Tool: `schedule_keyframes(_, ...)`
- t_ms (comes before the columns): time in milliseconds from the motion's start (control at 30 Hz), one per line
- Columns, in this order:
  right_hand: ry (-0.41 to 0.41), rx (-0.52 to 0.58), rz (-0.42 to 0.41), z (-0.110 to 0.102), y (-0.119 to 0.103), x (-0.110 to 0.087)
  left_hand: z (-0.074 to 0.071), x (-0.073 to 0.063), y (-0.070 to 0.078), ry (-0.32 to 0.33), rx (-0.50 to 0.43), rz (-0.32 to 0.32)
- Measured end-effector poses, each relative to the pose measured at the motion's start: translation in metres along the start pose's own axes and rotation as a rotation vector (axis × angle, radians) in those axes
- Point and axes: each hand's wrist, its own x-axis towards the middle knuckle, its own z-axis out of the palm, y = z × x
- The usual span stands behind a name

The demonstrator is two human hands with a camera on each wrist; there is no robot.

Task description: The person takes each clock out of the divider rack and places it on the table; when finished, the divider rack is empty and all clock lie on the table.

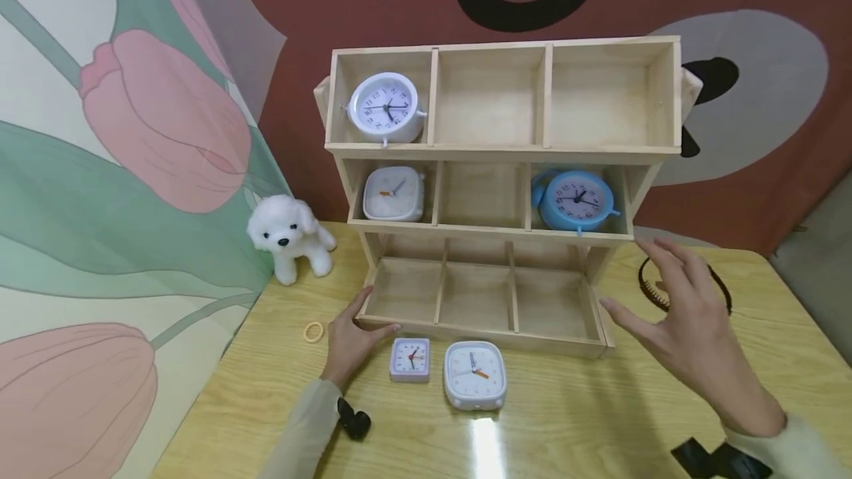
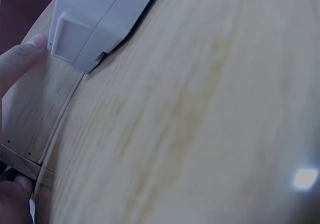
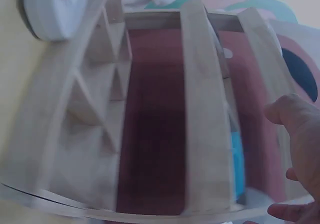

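A three-tier wooden shelf [image 1: 479, 331] with compartments stands on the table. My left hand [image 1: 353, 342] holds its bottom tier at the front left corner, thumb [image 2: 20, 59] along the front board and fingers at the side. My right hand [image 1: 695, 331] hovers apart from the shelf's right side, fingers spread and holding nothing. A small lavender square clock [image 1: 409, 359] and a larger white clock [image 1: 475, 375] lie before the shelf. On the tiers sit a round white alarm clock [image 1: 384, 108], a white rounded-square clock [image 1: 393, 194] and a blue alarm clock [image 1: 576, 201].
A white plush dog [image 1: 291, 239] stands on the table left of the shelf, with a small yellowish ring [image 1: 313, 332] in front of it. Behind my right hand lies a black toothed headband [image 1: 648, 290]. Patterned cloth hangs behind and at the left.
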Motion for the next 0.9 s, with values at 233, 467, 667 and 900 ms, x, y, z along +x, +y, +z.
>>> schedule_keyframes(233, -0.059, 0.003, -0.074, 0.004, 0.003, 0.055, -0.002, 0.0, 0.001, 0.012, 0.007, 0.005)
schedule_keyframes(467, -0.113, -0.009, -0.175, 0.027, 0.013, 0.09, -0.001, -0.001, 0.004, 0.021, 0.002, 0.017)
schedule_keyframes(667, -0.189, -0.082, -0.153, 0.039, 0.013, 0.107, -0.002, -0.001, 0.004, 0.021, 0.001, 0.017)
schedule_keyframes(900, -0.29, -0.09, -0.055, 0.05, 0.017, 0.116, -0.001, -0.001, 0.002, 0.009, -0.01, 0.001)
